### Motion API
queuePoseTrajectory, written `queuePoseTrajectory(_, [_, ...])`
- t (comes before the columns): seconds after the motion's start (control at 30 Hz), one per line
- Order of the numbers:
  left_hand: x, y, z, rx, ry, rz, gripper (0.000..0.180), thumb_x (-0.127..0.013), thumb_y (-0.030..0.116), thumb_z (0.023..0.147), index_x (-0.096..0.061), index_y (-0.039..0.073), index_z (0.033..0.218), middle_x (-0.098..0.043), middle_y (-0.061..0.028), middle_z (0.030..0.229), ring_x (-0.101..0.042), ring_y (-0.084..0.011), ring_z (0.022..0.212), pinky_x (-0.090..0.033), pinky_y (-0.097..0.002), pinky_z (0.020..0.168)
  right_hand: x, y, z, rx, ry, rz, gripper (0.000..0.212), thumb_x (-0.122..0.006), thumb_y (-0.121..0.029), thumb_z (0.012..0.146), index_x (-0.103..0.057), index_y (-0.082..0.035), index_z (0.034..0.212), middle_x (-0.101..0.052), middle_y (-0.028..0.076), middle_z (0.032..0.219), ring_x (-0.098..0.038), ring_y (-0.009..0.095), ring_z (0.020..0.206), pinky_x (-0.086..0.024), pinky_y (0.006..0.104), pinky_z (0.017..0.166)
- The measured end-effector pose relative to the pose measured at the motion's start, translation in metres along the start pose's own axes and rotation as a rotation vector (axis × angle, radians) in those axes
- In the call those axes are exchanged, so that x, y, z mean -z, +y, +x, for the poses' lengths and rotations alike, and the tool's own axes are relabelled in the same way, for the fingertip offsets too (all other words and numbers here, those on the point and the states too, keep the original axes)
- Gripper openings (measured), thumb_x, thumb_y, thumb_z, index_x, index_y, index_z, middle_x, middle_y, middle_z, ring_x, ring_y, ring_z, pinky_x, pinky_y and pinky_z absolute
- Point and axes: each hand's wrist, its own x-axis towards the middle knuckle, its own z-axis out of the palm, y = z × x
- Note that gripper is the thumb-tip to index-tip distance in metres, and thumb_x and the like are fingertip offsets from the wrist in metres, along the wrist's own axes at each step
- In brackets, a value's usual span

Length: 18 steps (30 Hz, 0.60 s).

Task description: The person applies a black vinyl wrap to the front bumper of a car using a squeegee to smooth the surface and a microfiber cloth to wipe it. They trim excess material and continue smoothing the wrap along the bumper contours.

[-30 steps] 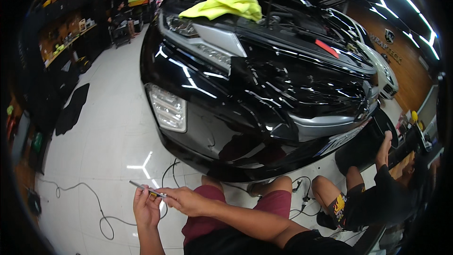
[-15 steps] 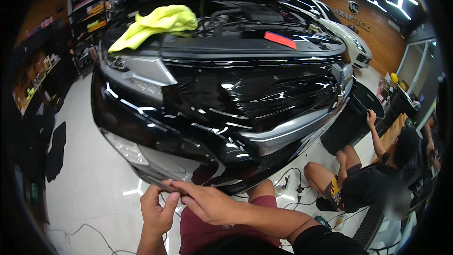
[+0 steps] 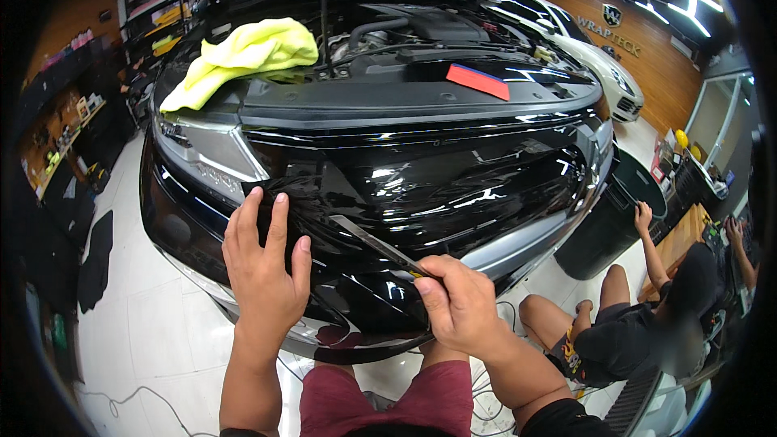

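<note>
The black car's front end (image 3: 186,231) fills the middle of the view, with its bonnet raised. A glossy black film-like sheet (image 3: 453,166) covers the grille area, wrinkled near the headlight (image 3: 218,154). My left hand (image 3: 263,267) is open, fingers spread. Its fingertips are at the dark wrinkled edge just below the headlight; whether they press on it I cannot tell. Closed round a slim utility knife (image 3: 376,244), my right hand (image 3: 463,303) is in front of the bumper. The knife's long silver end points up and left toward the wrinkled part.
A yellow-green cloth (image 3: 243,57) and a red squeegee-like card (image 3: 479,81) lie on the front edge of the engine bay. At right, a person (image 3: 647,316) sits low beside a black bin (image 3: 603,218). Cables (image 3: 142,392) run over the floor. A white car (image 3: 603,65) stands behind.
My hands were together low by the bumper's lower corner; now they are apart and higher. My left hand has opened near the headlight, and the knife now shows in my right.
</note>
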Motion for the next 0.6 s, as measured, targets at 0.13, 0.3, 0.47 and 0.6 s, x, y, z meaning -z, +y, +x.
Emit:
queuePoseTrajectory(0.13, [0.004, 0.0, 0.007, 0.005, 0.032, 0.042, 0.051, -0.066, 0.015, 0.087, -0.059, 0.005, 0.137, -0.047, -0.0224, 0.143, -0.048, -0.0426, 0.124, -0.039, -0.0512, 0.103, -0.002, 0.002, 0.006, 0.005, 0.04, -0.049, 0.013, -0.069, -0.009, 0.092, -0.063, 0.0, 0.099, -0.067, 0.015, 0.082, -0.065, 0.031, 0.063, -0.052, 0.0369, 0.057])
queuePoseTrajectory(0.3, [0.008, 0.005, 0.012, 0.042, 0.023, 0.034, 0.045, -0.063, 0.009, 0.089, -0.062, 0.004, 0.134, -0.05, -0.0233, 0.139, -0.05, -0.0417, 0.123, -0.041, -0.0495, 0.104, -0.001, 0.008, 0.014, -0.024, 0.046, -0.155, 0.013, -0.07, -0.011, 0.092, -0.062, -0.001, 0.096, -0.065, 0.014, 0.076, -0.063, 0.03, 0.06, -0.049, 0.0367, 0.055])
queuePoseTrajectory(0.47, [0.004, -0.001, 0.009, 0.033, 0.019, 0.012, 0.049, -0.066, 0.01, 0.088, -0.061, 0.006, 0.136, -0.049, -0.0255, 0.138, -0.051, -0.0425, 0.122, -0.042, -0.0503, 0.103, -0.008, 0.005, 0.034, 0.087, 0.011, -0.218, 0.018, -0.07, -0.006, 0.09, -0.059, 0.0, 0.102, -0.059, 0.012, 0.074, -0.057, 0.031, 0.058, -0.047, 0.039, 0.055])
queuePoseTrajectory(0.6, [0.005, -0.001, 0.01, 0.034, 0.063, -0.01, 0.047, -0.066, 0.009, 0.086, -0.062, 0.006, 0.132, -0.049, -0.0236, 0.137, -0.051, -0.0415, 0.119, -0.042, -0.0494, 0.1, -0.014, 0.005, 0.04, 0.197, -0.082, -0.349, 0.022, -0.07, -0.003, 0.087, -0.058, -0.002, 0.105, -0.054, 0.011, 0.073, -0.055, 0.029, 0.058, -0.044, 0.0396, 0.052])
